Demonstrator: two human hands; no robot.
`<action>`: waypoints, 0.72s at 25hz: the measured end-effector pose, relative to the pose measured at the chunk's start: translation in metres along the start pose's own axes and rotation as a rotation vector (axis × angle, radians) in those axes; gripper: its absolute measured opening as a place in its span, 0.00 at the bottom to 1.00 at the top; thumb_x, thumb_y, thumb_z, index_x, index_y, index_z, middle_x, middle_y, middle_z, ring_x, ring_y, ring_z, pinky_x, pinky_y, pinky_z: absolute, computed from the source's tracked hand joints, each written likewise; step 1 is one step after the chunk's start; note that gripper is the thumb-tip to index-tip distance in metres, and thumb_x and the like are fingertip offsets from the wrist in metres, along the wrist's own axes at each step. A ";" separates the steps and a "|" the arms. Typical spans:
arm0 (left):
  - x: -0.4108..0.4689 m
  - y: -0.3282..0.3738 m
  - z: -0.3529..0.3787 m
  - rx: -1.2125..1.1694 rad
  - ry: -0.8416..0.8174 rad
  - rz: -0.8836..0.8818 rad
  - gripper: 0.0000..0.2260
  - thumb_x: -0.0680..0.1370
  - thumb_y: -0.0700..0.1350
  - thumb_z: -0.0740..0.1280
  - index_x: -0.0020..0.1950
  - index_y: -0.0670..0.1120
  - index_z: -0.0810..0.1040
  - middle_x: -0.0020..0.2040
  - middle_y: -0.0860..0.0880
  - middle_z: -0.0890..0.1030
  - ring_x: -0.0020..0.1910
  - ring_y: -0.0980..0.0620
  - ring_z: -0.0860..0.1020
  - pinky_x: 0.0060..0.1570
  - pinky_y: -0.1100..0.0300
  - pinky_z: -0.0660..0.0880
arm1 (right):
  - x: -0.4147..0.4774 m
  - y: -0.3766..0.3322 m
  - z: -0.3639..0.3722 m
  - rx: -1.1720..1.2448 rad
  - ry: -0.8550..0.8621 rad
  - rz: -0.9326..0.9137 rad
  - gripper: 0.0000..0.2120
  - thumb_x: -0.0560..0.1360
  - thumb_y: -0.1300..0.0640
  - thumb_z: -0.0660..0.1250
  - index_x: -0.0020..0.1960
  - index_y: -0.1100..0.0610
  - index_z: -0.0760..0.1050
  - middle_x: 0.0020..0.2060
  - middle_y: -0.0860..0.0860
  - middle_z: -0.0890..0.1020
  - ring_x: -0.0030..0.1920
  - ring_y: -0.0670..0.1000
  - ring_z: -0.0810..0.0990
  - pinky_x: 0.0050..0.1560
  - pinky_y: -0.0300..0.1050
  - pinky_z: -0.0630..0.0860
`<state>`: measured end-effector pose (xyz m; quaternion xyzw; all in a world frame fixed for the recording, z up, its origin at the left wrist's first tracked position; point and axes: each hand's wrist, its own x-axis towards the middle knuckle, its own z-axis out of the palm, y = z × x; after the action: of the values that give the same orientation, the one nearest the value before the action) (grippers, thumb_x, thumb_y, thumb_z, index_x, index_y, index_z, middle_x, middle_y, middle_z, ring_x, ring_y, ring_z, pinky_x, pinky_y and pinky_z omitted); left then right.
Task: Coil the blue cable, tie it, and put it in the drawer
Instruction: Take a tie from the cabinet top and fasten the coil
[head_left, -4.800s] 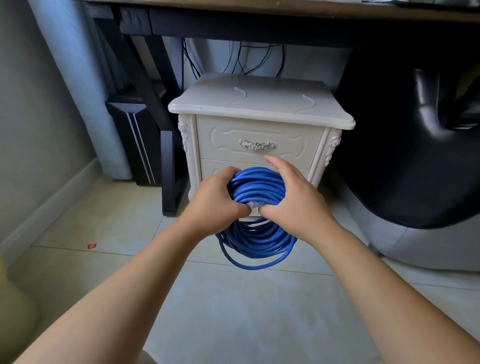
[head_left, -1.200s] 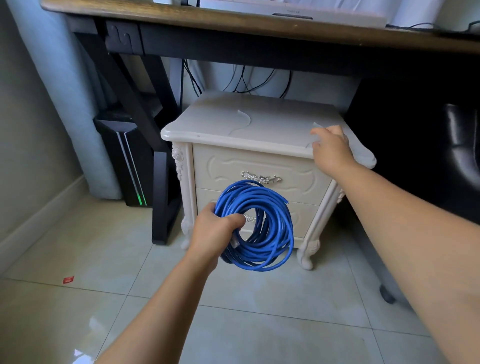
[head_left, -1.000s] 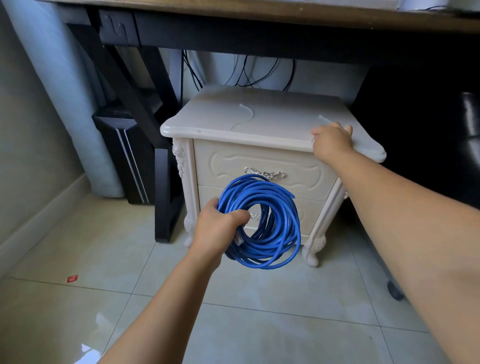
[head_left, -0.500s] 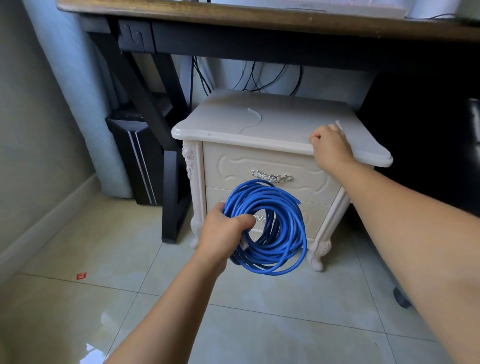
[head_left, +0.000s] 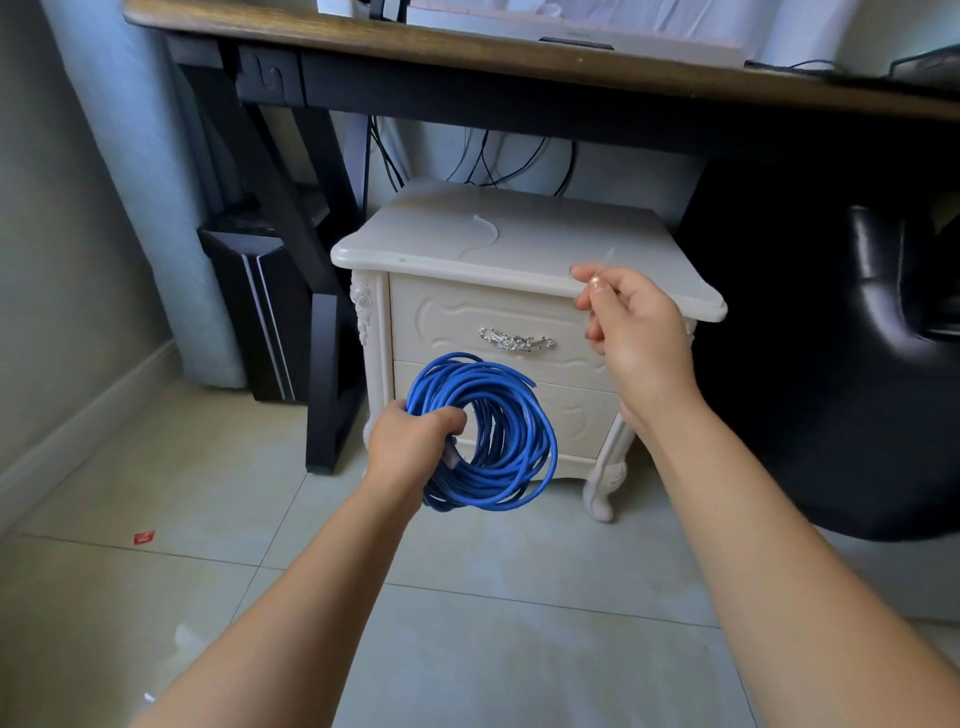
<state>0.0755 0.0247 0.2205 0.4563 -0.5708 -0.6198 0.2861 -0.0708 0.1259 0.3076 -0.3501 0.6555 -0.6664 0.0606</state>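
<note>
Head view, hands first.

Left hand (head_left: 415, 441): fist closed round the left side of the coiled cable (head_left: 511, 452), fingers through the centre. Coil hangs upright in the air, in front of the lower half of the nightstand (head_left: 519, 249) and clear of the floor. A clear plug (head_left: 451, 456) shows just below the fingers; a loose end sticks out at the top right.

Right hand (head_left: 636, 327): thumb and forefinger pinch a thin pale tie (head_left: 607, 261), held up at the nightstand's front edge, well apart from the coil.

Top drawer (head_left: 457, 317) closed, metal handle (head_left: 516, 341) untouched.

Handling, my estimate:
- Cable looks light but springy, and the turns already fan out at the right. Grip must span every turn, or the loops will slip free.
- Tie looks flimsy and smooth. Best threaded through the centre right beside the left fist, where the bundle is tightest.
</note>
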 end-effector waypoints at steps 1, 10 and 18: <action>-0.001 -0.001 0.000 0.006 0.011 0.008 0.06 0.69 0.38 0.68 0.44 0.41 0.75 0.24 0.45 0.76 0.21 0.52 0.72 0.24 0.65 0.69 | -0.011 -0.009 -0.003 0.082 -0.011 -0.005 0.14 0.82 0.63 0.57 0.48 0.49 0.77 0.36 0.46 0.76 0.30 0.43 0.69 0.32 0.34 0.66; -0.022 -0.004 -0.001 -0.003 0.013 0.034 0.08 0.68 0.38 0.68 0.46 0.40 0.75 0.24 0.45 0.77 0.23 0.50 0.73 0.31 0.59 0.72 | -0.075 -0.007 -0.010 0.079 -0.173 0.156 0.12 0.84 0.61 0.55 0.48 0.52 0.75 0.31 0.47 0.78 0.21 0.47 0.75 0.23 0.34 0.64; -0.047 0.000 0.014 0.054 -0.078 0.080 0.10 0.67 0.37 0.69 0.47 0.40 0.74 0.24 0.47 0.77 0.21 0.51 0.73 0.28 0.60 0.71 | -0.089 0.024 -0.002 -0.118 -0.355 0.159 0.14 0.84 0.60 0.54 0.47 0.50 0.74 0.38 0.49 0.79 0.41 0.46 0.83 0.52 0.48 0.80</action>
<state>0.0825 0.0724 0.2310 0.4161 -0.6157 -0.6098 0.2756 -0.0146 0.1722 0.2517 -0.4124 0.6978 -0.5478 0.2070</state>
